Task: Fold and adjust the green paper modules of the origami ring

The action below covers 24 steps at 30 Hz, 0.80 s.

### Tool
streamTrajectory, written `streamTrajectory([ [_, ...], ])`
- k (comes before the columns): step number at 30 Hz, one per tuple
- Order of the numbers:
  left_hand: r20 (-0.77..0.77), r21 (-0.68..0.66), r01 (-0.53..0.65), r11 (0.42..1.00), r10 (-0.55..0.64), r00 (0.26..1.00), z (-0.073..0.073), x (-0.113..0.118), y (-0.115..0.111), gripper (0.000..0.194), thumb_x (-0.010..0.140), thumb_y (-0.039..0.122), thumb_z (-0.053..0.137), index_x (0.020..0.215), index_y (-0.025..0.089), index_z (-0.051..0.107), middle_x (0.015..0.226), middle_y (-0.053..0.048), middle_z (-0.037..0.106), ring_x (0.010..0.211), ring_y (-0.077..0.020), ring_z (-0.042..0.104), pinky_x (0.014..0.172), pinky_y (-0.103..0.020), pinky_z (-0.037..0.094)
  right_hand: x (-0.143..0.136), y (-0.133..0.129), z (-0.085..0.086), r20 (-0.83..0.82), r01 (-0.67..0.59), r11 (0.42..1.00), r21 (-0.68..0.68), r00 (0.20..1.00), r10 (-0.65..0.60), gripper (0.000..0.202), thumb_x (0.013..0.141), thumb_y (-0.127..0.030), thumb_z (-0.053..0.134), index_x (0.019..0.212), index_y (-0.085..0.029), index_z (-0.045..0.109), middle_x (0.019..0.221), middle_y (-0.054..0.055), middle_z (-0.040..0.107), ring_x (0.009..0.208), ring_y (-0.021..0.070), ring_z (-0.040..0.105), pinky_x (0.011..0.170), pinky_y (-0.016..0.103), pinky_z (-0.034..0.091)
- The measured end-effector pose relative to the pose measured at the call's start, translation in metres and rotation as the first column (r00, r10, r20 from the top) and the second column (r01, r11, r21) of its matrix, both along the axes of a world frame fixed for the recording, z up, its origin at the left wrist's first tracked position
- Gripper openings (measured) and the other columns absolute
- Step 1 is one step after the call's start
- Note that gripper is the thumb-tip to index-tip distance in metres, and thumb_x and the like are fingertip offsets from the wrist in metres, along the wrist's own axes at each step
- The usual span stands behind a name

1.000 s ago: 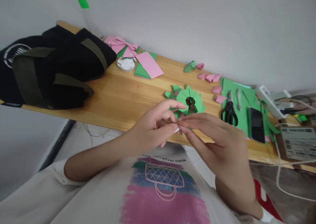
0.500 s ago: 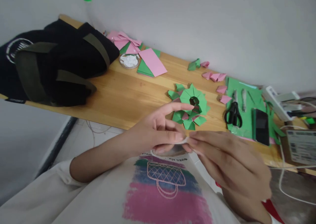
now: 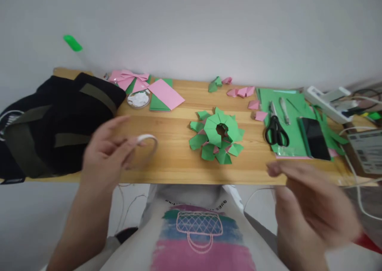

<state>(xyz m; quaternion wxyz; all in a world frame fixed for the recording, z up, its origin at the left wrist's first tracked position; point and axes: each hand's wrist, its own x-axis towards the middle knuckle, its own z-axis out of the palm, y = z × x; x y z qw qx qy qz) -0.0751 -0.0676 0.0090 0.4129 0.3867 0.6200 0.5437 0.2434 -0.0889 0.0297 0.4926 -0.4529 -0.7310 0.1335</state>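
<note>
L hand [image 3: 107,151]: pinching white ring [image 3: 146,137] btwn thumb & fingertips, 9 o'clock of paper wreath [image 3: 211,130]
R hand [image 3: 310,207]: blurred, can't tell if pinching; approx. 4 o'clock
Scissors [image 3: 277,132]: on green sheets [image 3: 294,133], 3 o'clock

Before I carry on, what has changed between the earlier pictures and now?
The left hand has swung to the left, carrying the pale ring that both hands were at. The right hand has let go of the ring and moved off to the right; blur hides whether it holds anything else. The green-and-pink paper piece, scissors and phone stayed where they were.
</note>
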Motion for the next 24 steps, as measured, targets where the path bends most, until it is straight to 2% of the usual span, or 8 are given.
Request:
streamTrajectory([
  [1,-0.19,0.079,-0.096,0.992,0.109,0.976,-0.004,-0.009,0.007,0.044,0.084,0.031,0.075,0.125,0.034,0.06,0.078,0.007,0.072,0.045,-0.0055,0.047,0.039,-0.019,0.032,0.004,0.007,-0.009,-0.02,0.043,0.999,-0.03,0.999,-0.043,0.049,0.085,-0.007,0.067,0.129,-0.027,0.062,0.105,0.005,0.071,0.09,0.0219,0.067,0.074,0.039,0.056],
  [4,-0.611,0.249,-0.196,0.949,0.311,0.729,-0.022,-0.028,0.031,0.043,0.089,0.035,0.07,0.13,0.033,0.058,0.103,0.002,0.071,0.084,-0.0188,0.068,0.062,-0.033,0.048,0.007,0.032,-0.031,0.198,0.048,0.999,0.01,0.979,-0.05,0.063,0.084,-0.008,0.068,0.141,-0.028,0.051,0.107,0.005,0.073,0.08,0.0181,0.065,0.069,0.034,0.054],
  [8,-0.906,0.036,-0.049,0.998,0.053,0.42,-0.053,-0.037,0.059,0.044,0.097,0.034,0.051,0.14,0.024,0.052,0.099,-0.008,0.071,0.092,-0.0279,0.07,0.073,-0.043,0.05,-0.003,0.053,-0.043,0.452,-0.077,0.996,-0.051,0.887,0.092,0.068,0.091,-0.012,0.06,0.152,-0.025,0.032,0.109,0.008,0.074,0.077,0.0197,0.066,0.065,0.033,0.055],
  [10,-0.937,-0.035,-0.015,0.999,-0.027,0.349,-0.06,-0.038,0.065,0.048,0.093,0.04,0.056,0.136,0.02,0.056,0.095,-0.011,0.069,0.096,-0.0357,0.068,0.073,-0.047,0.05,-0.008,0.057,-0.045,0.552,-0.102,0.993,-0.052,0.826,0.114,0.061,0.094,-0.014,0.056,0.15,-0.022,0.032,0.106,0.009,0.075,0.081,0.023,0.069,0.067,0.035,0.056],
  [14,-0.954,-0.003,0.047,0.999,-0.017,0.299,-0.055,-0.025,0.061,0.049,0.092,0.045,0.056,0.127,0.011,0.059,0.114,-0.021,0.061,0.117,-0.0482,0.056,0.086,-0.062,0.047,-0.008,0.058,-0.052,0.591,-0.082,0.997,0.0,0.804,0.066,0.053,0.094,-0.013,0.053,0.145,-0.021,0.037,0.09,0.005,0.075,0.07,0.0219,0.067,0.061,0.032,0.053],
  [17,-0.937,0.02,0.297,0.955,-0.086,0.34,-0.045,0.003,0.048,0.033,0.096,0.034,0.051,0.12,0.015,0.062,0.109,-0.018,0.063,0.112,-0.04,0.06,0.091,-0.059,0.048,-0.004,0.051,-0.06,0.535,-0.053,0.999,0.0,0.844,0.044,0.055,0.093,-0.013,0.053,0.146,-0.023,0.038,0.086,0.002,0.074,0.069,0.0198,0.067,0.061,0.03,0.053],
  [21,-0.878,-0.012,0.676,0.737,-0.331,0.345,-0.041,0.063,0.035,0.018,0.099,0.03,0.051,0.108,0.024,0.065,0.099,-0.002,0.071,0.093,-0.0192,0.069,0.083,-0.033,0.057,-0.002,0.038,-0.072,0.409,0.026,1.0,0.007,0.912,-0.026,0.063,0.091,-0.013,0.057,0.149,-0.025,0.037,0.09,0.002,0.075,0.075,0.0181,0.07,0.065,0.027,0.055],
  [24,-0.844,0.007,0.799,0.601,-0.425,0.328,-0.045,0.104,0.033,0.015,0.1,0.026,0.053,0.108,0.019,0.063,0.098,-0.003,0.072,0.091,-0.0183,0.069,0.079,-0.03,0.056,-0.002,0.031,-0.078,0.353,0.058,0.998,0.021,0.934,-0.062,0.067,0.089,-0.011,0.062,0.149,-0.024,0.038,0.092,0.003,0.076,0.077,0.0182,0.072,0.067,0.028,0.057],
])
